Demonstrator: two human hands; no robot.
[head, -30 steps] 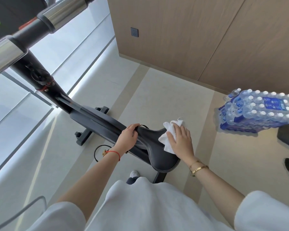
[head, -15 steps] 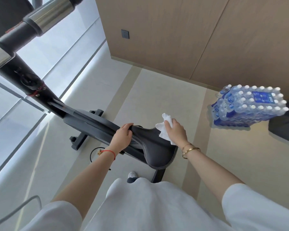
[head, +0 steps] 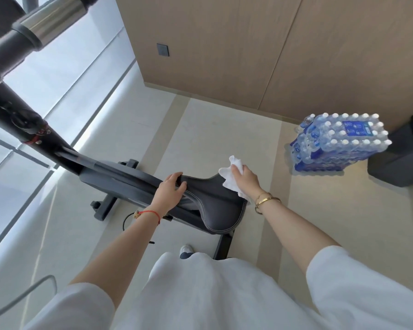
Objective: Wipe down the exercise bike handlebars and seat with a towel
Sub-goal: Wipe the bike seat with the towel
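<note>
Only the one head view to go on, so here's what's up. The person is standing behind the exercise bike's black seat (head: pixel 215 206), and everything below is placed relative to that seat. Left hand (head: pixel 171 192) is clamped over the narrow nose end, fingers curled round it, steadying the thing. Right hand (head: pixel 244 181) is at the far edge of the wide end, fingers closed on a bunched white towel (head: pixel 229 178) that's pressed against the seat's rim, with a corner of cloth poking up past the knuckles.

How far along? My guess is the seat wipe is mid-way: the towel is working the edge, and the broad top and the near rim look like they're still to be covered, though I honestly can't tell clean from dirty on that dark surface. The handlebars (head: pixel 41 27) sit way up and off to the left of the seat, chrome and black, nobody touching them. Can't say if they're done.

Other stuff: a shrink-wrapped pack of water bottles (head: pixel 339 141) on the floor to the right of the seat, well apart, with a dark box (head: pixel 401 160) beyond it. Wood-panelled wall (head: pixel 248 55) past the seat. Nothing is really in the way of the wiping.
</note>
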